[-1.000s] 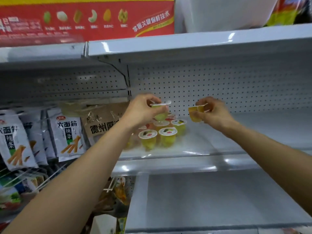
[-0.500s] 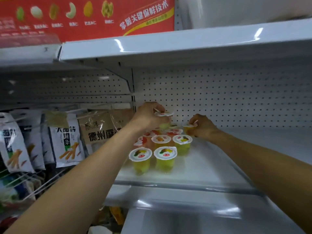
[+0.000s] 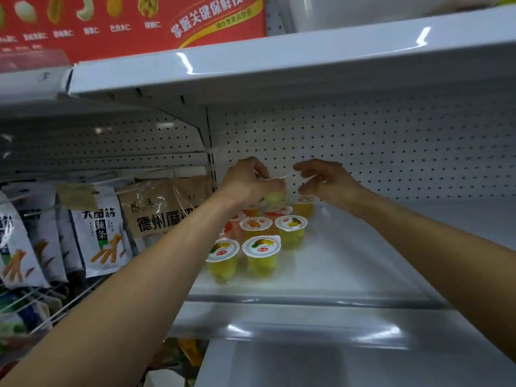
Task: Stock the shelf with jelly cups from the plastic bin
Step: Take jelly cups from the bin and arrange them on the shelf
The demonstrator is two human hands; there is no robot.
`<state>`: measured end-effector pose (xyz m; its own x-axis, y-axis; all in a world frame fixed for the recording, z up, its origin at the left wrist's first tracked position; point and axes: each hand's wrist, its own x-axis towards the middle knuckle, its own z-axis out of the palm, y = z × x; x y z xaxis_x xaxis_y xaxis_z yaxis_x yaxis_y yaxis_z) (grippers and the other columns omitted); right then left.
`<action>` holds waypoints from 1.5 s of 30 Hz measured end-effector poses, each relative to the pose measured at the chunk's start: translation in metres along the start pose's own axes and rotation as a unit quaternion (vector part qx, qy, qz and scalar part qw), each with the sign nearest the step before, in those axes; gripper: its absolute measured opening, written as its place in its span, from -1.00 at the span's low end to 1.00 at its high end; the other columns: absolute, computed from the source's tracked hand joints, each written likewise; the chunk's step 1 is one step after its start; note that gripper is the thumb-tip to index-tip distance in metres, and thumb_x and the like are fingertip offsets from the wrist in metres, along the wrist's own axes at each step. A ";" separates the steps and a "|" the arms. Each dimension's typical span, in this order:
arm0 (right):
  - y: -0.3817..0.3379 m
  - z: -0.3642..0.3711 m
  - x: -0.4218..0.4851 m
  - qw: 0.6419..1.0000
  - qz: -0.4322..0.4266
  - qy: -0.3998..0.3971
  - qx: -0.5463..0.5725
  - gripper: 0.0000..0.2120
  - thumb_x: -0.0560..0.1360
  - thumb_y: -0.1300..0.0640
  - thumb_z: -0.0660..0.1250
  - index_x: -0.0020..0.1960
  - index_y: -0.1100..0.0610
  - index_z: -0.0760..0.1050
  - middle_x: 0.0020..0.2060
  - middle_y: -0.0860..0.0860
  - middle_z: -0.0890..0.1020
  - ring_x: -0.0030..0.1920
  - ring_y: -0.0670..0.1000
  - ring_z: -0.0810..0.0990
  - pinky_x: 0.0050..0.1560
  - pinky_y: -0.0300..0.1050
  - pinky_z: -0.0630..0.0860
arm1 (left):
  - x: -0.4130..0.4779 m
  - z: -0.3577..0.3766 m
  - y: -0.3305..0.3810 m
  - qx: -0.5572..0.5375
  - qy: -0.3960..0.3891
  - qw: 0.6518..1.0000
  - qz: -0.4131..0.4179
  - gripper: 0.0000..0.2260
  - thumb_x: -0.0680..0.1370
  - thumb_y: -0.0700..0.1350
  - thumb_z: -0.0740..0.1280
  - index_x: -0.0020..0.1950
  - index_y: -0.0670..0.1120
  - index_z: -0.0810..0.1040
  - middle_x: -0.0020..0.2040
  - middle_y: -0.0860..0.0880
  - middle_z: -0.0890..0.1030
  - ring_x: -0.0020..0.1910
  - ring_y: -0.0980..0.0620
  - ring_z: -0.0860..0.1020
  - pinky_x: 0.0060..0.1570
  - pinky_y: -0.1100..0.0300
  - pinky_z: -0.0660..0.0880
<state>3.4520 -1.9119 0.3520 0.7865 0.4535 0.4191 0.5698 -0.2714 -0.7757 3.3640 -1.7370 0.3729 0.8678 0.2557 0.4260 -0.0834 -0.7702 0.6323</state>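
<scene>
**Placing cups at the shelf's back-left corner**

A white metal shelf (image 3: pixel 349 263) with a pegboard (image 3: pixel 377 152) back fills the view. The cups (image 3: pixel 261 233) stand in a tight block near its back-left corner, in short rows running toward the front edge. Your left hand (image 3: pixel 248 185) is curled round a yellow cup (image 3: pixel 276 195), which is lifted just above the rear of the block. Your right hand (image 3: pixel 326 180) hangs with its fingers loosely bent directly over the back cup (image 3: pixel 304 207). That cup stands upright on the shelf at the right end of the rear row. Whether your fingertips touch its lid can't be told. The bin is out of view.

You look to be in the placing step. The next move, as I judge it, is to lower the yellow cup level into a gap at the rear without knocking the lids beside it. Then draw both hands straight out toward the front edge.

Your open room is to the right of the block, toward the shelf's right edge, so further rows can spread that way. The upper shelf (image 3: pixel 279 65) hangs low over your hands, so lift only a little. Bags (image 3: pixel 103 233) hang just past the shelf's left edge, near your left forearm.
</scene>
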 end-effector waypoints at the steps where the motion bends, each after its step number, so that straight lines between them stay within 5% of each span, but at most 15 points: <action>1: -0.011 -0.001 -0.007 0.999 -0.009 -0.033 0.031 -0.49 0.42 0.29 0.44 0.31 -0.02 0.48 0.14 0.03 0.59 0.03 -0.06 0.60 0.00 -0.26 0.56 | -0.001 0.002 0.005 -0.010 0.003 1.000 0.005 -0.69 0.37 0.12 0.51 -0.09 0.00 0.48 -0.10 -0.02 0.60 -0.13 -0.03 0.63 -0.07 0.00 0.61; 3: -0.024 -0.001 -0.019 0.996 -0.027 -0.071 0.040 -0.44 0.40 0.26 0.48 0.33 -0.05 0.46 0.06 0.03 0.65 0.04 -0.05 0.65 0.09 -0.18 0.57 | -0.002 0.006 0.016 -0.029 0.009 0.999 0.024 -0.65 0.36 0.16 0.52 -0.11 -0.01 0.48 -0.13 -0.03 0.62 -0.16 -0.03 0.65 -0.06 -0.03 0.62; 8: -0.024 -0.006 -0.029 0.999 -0.040 -0.006 0.036 -0.56 0.35 0.31 0.53 0.19 0.13 0.52 -0.02 0.16 0.66 -0.06 0.05 0.68 0.02 -0.09 0.62 | -0.012 0.013 0.031 -0.003 -0.013 0.998 0.066 -0.63 0.43 0.21 0.45 0.04 -0.02 0.50 -0.05 0.01 0.59 -0.13 0.06 0.59 -0.15 0.16 0.53; 13: 0.010 -0.012 -0.031 0.998 0.007 0.027 -0.052 -0.51 0.28 0.14 0.61 0.13 0.06 0.50 0.04 0.03 0.60 0.00 0.01 0.61 0.02 -0.17 0.55 | -0.026 0.017 0.023 0.247 -0.054 0.963 0.089 -0.55 0.42 0.39 0.30 -0.01 0.04 0.55 -0.02 0.07 0.62 0.03 0.01 0.54 0.19 0.00 0.34; 18: 0.032 0.000 -0.035 0.992 0.055 0.009 -0.109 -0.53 0.28 0.19 0.57 0.10 -0.01 0.46 0.09 0.03 0.58 0.02 0.02 0.59 0.07 -0.10 0.56 | -0.031 0.024 0.019 0.394 -0.060 0.913 0.081 -0.41 0.31 0.54 0.22 -0.11 0.04 0.61 -0.15 0.06 0.62 -0.03 -0.01 0.54 0.17 -0.04 0.21; 24: 0.036 0.014 -0.039 0.993 0.063 -0.009 -0.099 -0.58 0.32 0.29 0.52 0.08 0.07 0.44 0.14 0.06 0.51 -0.08 0.05 0.57 -0.14 -0.14 0.56 | -0.032 0.026 0.020 0.350 -0.065 0.930 0.095 -0.55 0.34 0.39 0.36 -0.07 0.05 0.66 -0.09 0.07 0.64 0.02 -0.01 0.53 0.19 -0.01 0.22; 31: 0.037 0.014 -0.038 0.993 0.062 -0.016 -0.096 -0.58 0.31 0.28 0.54 0.06 0.06 0.46 0.18 0.12 0.54 -0.05 0.12 0.61 0.00 0.06 0.62 | -0.033 0.021 0.022 0.297 -0.120 0.946 0.044 -0.71 0.35 0.22 0.44 -0.02 0.12 0.65 -0.02 0.12 0.64 0.11 0.02 0.49 0.30 -0.01 0.22; 39: 0.037 0.016 -0.040 0.991 0.047 -0.026 -0.123 -0.49 0.35 0.25 0.52 0.24 0.12 0.45 0.23 0.09 0.54 0.12 0.07 0.57 0.15 -0.08 0.53 | -0.041 0.023 0.022 0.271 -0.125 0.954 0.040 -0.74 0.43 0.15 0.39 0.08 0.13 0.61 0.08 0.12 0.59 0.08 0.01 0.41 0.34 0.03 0.21; 45: 0.019 0.004 -0.074 0.974 0.016 0.009 -0.225 -0.46 0.45 0.13 0.42 0.39 0.03 0.37 0.25 0.11 0.43 0.23 0.12 0.48 0.20 -0.08 0.45 | -0.059 0.020 0.022 0.282 -0.077 0.953 0.073 -0.67 0.46 0.23 0.36 0.18 0.16 0.57 0.20 0.09 0.59 0.24 -0.02 0.47 0.25 0.04 0.20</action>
<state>3.4033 -1.9472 0.3042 0.8069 0.4255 0.4096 0.5890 -0.6313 -0.5045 3.3205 -1.7808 0.3488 0.9326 0.0654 0.3548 0.0294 -0.9939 0.1060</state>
